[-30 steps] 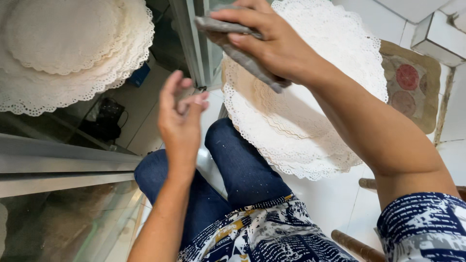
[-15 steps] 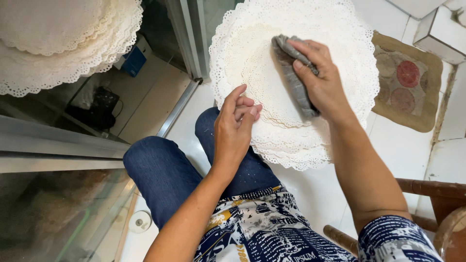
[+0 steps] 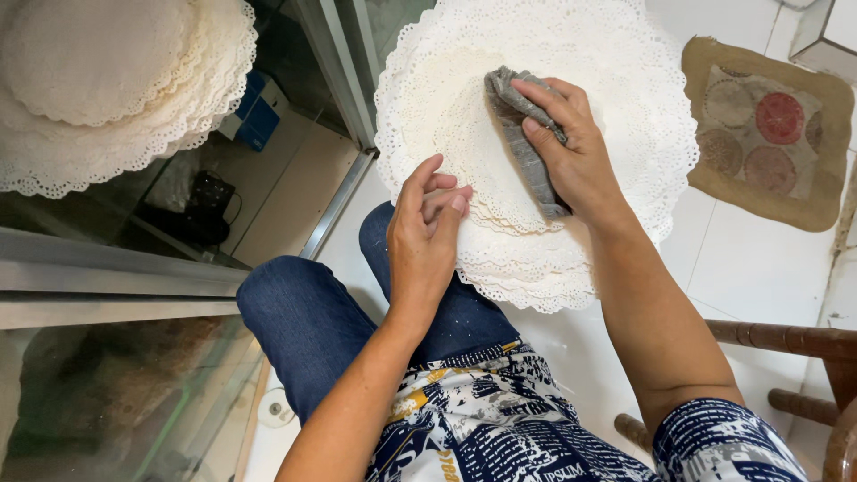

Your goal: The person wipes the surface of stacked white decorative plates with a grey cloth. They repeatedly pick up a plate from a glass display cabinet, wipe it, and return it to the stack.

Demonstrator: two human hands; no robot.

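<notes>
— Grey cloth point(image 3: 527, 143), folded into a pad: where does it sit?

— On top of the stack of white lace doilies point(image 3: 625, 107), a little left of the stack's middle. The right hand point(image 3: 576, 152) presses it down, fingers point(image 3: 544, 94) curled over its upper end and closed around it, the thumb along the side.

— And the stack itself?

— It lies over the person's knees, round sheets with scalloped, punched edges, the lower ones fanned out toward the lap. Blue jeans point(image 3: 312, 321) show beneath its near edge.

— What is the left hand point(image 3: 428, 241) doing?

— It rests at the near left edge of the stack, palm turned inward. Its fingers point(image 3: 442, 192) are bent and bunched together, tips touching the rim of the top sheets. Whether they actually pinch a sheet I cannot tell.

— Anything else about?

— A second pile of the same doilies point(image 3: 107, 89) lies well apart, upper left, on a glass counter point(image 3: 89, 286) with a metal frame. To the right, on the white tiled floor point(image 3: 759, 268), lies a brown mat point(image 3: 768, 134) with round printed shapes. Part of a wooden chair point(image 3: 786, 339) shows at the lower right, and the person wears a blue and white patterned top point(image 3: 500, 419)
</notes>
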